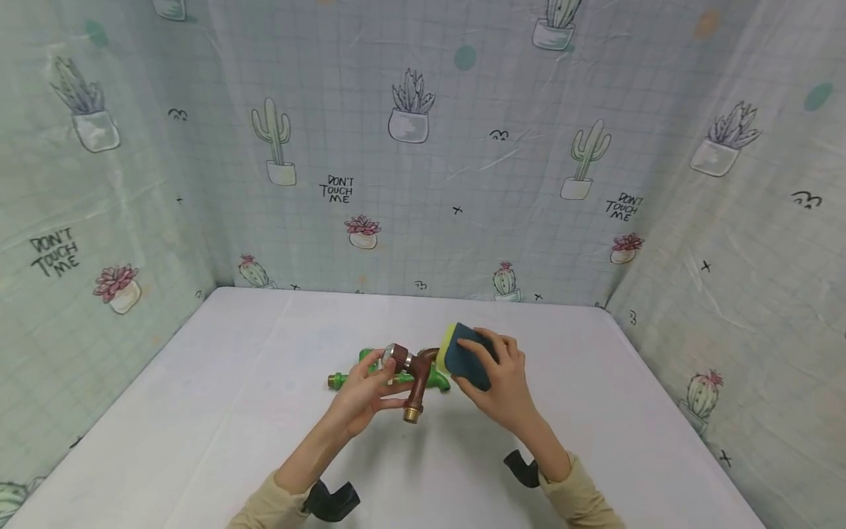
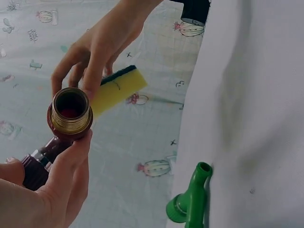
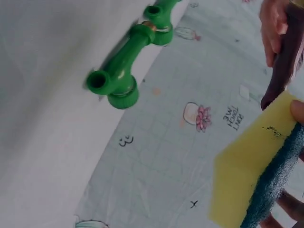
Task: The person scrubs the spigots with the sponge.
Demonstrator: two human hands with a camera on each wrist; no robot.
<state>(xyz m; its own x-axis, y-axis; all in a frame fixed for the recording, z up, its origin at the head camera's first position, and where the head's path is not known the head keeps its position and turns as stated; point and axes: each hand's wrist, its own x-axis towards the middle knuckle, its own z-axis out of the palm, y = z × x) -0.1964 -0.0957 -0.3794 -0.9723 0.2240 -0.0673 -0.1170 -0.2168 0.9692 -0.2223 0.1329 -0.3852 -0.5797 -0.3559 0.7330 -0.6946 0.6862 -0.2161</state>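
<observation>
In the head view my left hand (image 1: pixel 360 397) holds a brown tap (image 1: pixel 420 371) above the table, gripping it by its ridged knob. The tap's brass threaded end (image 2: pixel 72 121) faces the left wrist camera. My right hand (image 1: pixel 507 378) grips a sponge (image 1: pixel 469 361), yellow with a dark blue-green scouring layer. The sponge's yellow side (image 3: pixel 251 154) is turned toward the spout and is at its tip in the right wrist view; how firmly they touch cannot be told. My left palm is partly hidden.
Two green taps (image 3: pixel 121 69) lie on the white table (image 1: pixel 264 345) behind my left hand and the brown tap. Dark curved pieces (image 1: pixel 333 502) show by both wrists. Cactus-printed cloth (image 1: pixel 449 169) hangs at the back and sides.
</observation>
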